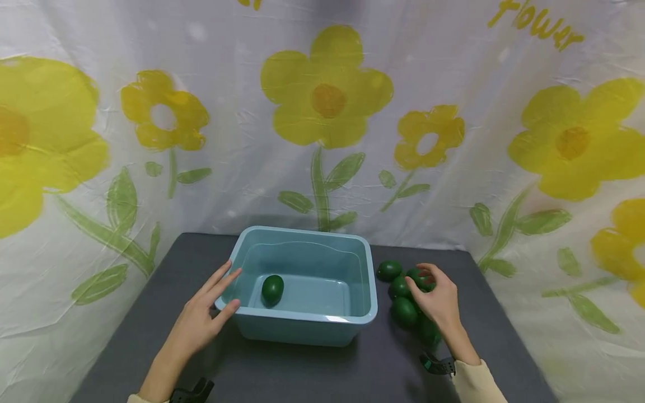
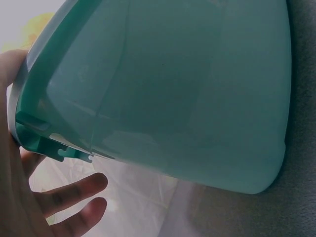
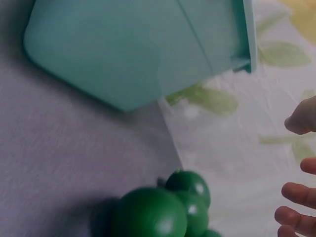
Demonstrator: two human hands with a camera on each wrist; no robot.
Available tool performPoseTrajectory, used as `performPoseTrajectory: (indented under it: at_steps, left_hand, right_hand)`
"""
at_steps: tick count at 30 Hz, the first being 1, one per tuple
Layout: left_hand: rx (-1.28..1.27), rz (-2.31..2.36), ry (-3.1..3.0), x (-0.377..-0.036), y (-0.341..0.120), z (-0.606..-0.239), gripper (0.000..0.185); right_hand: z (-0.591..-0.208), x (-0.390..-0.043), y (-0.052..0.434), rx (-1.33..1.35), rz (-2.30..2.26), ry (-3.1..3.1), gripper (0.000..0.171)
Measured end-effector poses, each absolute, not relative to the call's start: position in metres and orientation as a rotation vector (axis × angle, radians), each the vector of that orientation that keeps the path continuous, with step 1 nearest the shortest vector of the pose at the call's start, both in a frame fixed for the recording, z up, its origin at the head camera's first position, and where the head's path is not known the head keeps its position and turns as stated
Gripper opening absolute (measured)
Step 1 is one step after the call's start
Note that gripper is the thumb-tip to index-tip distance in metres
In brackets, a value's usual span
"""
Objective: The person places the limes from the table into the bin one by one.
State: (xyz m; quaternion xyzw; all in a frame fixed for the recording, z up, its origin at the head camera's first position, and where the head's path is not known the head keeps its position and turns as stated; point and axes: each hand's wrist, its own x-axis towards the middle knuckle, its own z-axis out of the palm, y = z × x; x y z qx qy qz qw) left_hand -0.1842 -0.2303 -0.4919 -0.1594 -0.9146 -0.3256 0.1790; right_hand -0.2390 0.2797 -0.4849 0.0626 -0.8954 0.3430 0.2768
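Observation:
A teal plastic basin (image 1: 302, 232) stands on a dark grey table (image 1: 302, 372), with one dark green egg-shaped fruit (image 1: 272, 289) inside it. My left hand (image 1: 224, 291) rests with straight fingers against the basin's near-left corner; the left wrist view shows the basin wall (image 2: 173, 89) close by my fingers (image 2: 74, 192). Right of the basin lies a pile of several green fruits (image 1: 405, 311). My right hand (image 1: 420, 279) arches loosely over the pile. In the right wrist view its fingertips (image 3: 296, 192) are spread and apart from the fruits (image 3: 148, 212).
A white cloth with yellow flowers (image 1: 327, 101) hangs behind and to both sides of the table. Bare table surface lies in front of the basin. Another green fruit (image 1: 389, 270) sits at the pile's far edge, close to the basin's right wall.

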Motion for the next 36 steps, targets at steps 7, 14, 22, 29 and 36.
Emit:
performPoseTrajectory:
  at_steps: [7,14,22,29,36]
  left_hand:
    - [-0.468,-0.930,-2.563,-0.185,-0.230,-0.494,0.065]
    - [-0.456,-0.932,-2.578,-0.183,-0.230,-0.493,0.064]
    - [-0.454,-0.926,-2.572,-0.185,-0.228,-0.491,0.064]
    - [-0.455,-0.928,-2.574,-0.186,-0.227,-0.490,0.064]
    - [-0.446,-0.935,-2.564,-0.185,-0.227,-0.491,0.063]
  right_hand:
    - [-0.500,-0.225,0.297,0.050,0.902,-2.490,0.045]
    - [-0.516,-0.213,0.303,-0.031,0.905,-2.565,0.056]
    - [-0.523,-0.206,0.313,-0.114,0.875,-2.714,0.083]
    - [-0.536,-0.195,0.322,-0.172,0.851,-2.778,0.093]
    - [-0.555,-0.188,0.322,-0.202,0.867,-2.797,0.089]
